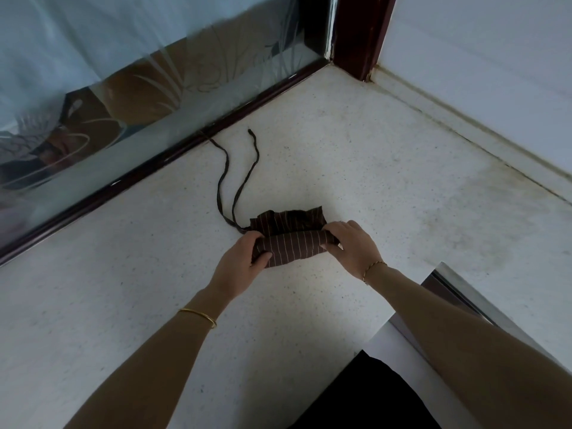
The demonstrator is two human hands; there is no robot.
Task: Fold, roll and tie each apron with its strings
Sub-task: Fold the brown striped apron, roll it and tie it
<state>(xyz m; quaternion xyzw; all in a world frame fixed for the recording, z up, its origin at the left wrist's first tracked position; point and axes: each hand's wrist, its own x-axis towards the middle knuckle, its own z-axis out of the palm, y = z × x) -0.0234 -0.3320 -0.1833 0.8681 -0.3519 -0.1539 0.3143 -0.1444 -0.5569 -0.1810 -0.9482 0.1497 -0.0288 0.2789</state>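
Our fingers are curled round the two ends of the roll: the left hand (240,258) grips the left end with the thumb across the striped cloth, and the right hand (349,243) pinches the right end, fingertips tucked over the top of it. Between them the brown striped apron (292,246) is folded narrow and mostly rolled into a tight tube, resting on the speckled white counter (356,156) near its middle. Just beyond the tube a short crumpled flap of the apron lies flat and unrolled. From the flap's left corner the two strings (240,178) trail loose toward the dark window frame (154,167), one end touching it. We judge folding done, rolling nearly finished, and tying not yet begun.
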